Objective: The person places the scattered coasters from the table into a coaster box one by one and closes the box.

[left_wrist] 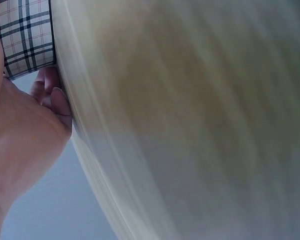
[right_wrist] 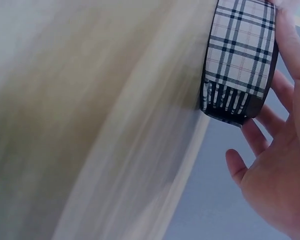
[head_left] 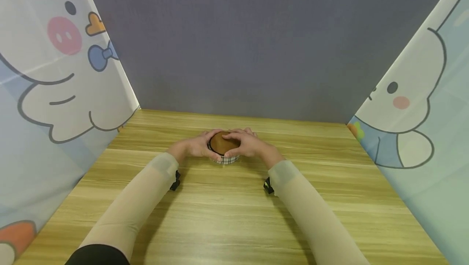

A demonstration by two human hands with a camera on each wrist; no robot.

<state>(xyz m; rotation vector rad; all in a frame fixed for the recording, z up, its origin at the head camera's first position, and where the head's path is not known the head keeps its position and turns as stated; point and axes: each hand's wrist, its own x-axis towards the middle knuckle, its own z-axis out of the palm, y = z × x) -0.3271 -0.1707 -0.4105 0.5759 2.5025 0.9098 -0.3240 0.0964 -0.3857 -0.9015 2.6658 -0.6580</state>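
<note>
A low, round, plaid-sided object (head_left: 222,143) with a black rim sits on the table between both hands. From above it shows smooth brown, and I cannot tell whether that is a top or its inside. My left hand (head_left: 198,146) grips its left side, thumb at the front. Around the right side curls my right hand (head_left: 253,143), thumb and a finger over the rim. The right wrist view shows the plaid band (right_wrist: 240,45) with black edging and a black, slatted-looking end. Only a corner of the plaid side (left_wrist: 27,35) appears in the left wrist view.
The wood-grain table (head_left: 216,216) reaches back to a grey panel (head_left: 234,45). Cartoon-printed sheets stand at the left (head_left: 44,94) and right (head_left: 421,134). Small black devices are strapped under the left wrist (head_left: 176,180) and right wrist (head_left: 269,185).
</note>
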